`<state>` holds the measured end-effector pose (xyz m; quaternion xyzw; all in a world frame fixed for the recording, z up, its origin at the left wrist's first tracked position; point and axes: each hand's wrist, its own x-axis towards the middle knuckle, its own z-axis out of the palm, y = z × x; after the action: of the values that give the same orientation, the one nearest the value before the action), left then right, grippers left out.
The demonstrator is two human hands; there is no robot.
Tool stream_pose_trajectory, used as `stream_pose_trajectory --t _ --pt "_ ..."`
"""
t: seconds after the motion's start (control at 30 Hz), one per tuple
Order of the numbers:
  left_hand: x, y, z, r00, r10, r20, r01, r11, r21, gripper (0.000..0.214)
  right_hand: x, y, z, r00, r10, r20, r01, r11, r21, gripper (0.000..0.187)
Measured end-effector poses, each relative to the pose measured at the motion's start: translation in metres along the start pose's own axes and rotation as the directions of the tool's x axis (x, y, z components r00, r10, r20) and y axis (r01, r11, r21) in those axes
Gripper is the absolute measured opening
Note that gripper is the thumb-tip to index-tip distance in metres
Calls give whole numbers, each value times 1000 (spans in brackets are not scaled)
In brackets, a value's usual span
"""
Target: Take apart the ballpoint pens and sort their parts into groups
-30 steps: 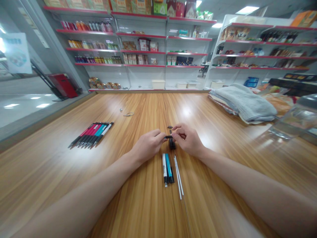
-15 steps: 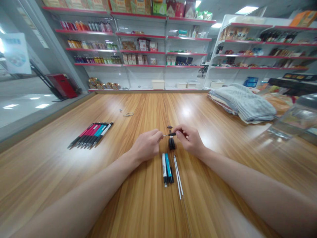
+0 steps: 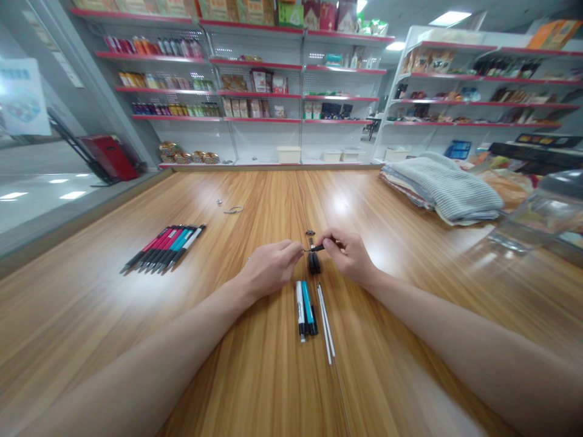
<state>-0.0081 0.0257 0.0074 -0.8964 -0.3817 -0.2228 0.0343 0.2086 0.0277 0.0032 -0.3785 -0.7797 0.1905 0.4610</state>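
Observation:
My right hand (image 3: 348, 255) is closed in a pinch around a short black pen part (image 3: 319, 246), probably a grip section, held sideways just above the table. My left hand (image 3: 273, 264) pinches at its left end, where a small, thin metallic piece (image 3: 308, 250) shows; its exact kind is too small to tell. Right below the fingers lie black pen parts (image 3: 314, 263) side by side, and beyond them several tiny dark pieces (image 3: 310, 233). Nearer to me are a white pen barrel (image 3: 300, 309), a blue pen barrel (image 3: 308, 303) and two thin white refills (image 3: 326, 325).
To the left a row of assembled pens (image 3: 164, 247) lies on the wooden table (image 3: 218, 376). A thin loop (image 3: 234, 210) sits farther back. Folded cloths (image 3: 444, 185) and a clear container (image 3: 523, 212) stand at the right. Stocked shelves (image 3: 255, 120) rise behind.
The gap between my left fingertips and the black pen part looks slightly different, with less of the thin metallic piece showing. The view has shifted a little; things on the table stay put.

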Motion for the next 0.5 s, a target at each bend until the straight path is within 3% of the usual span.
stream_pose_trajectory --t 0.5 --pt "0 2 -3 998 35 43 -38 997 66 29 1 1 -3 998 -14 63 11 999 48 19"
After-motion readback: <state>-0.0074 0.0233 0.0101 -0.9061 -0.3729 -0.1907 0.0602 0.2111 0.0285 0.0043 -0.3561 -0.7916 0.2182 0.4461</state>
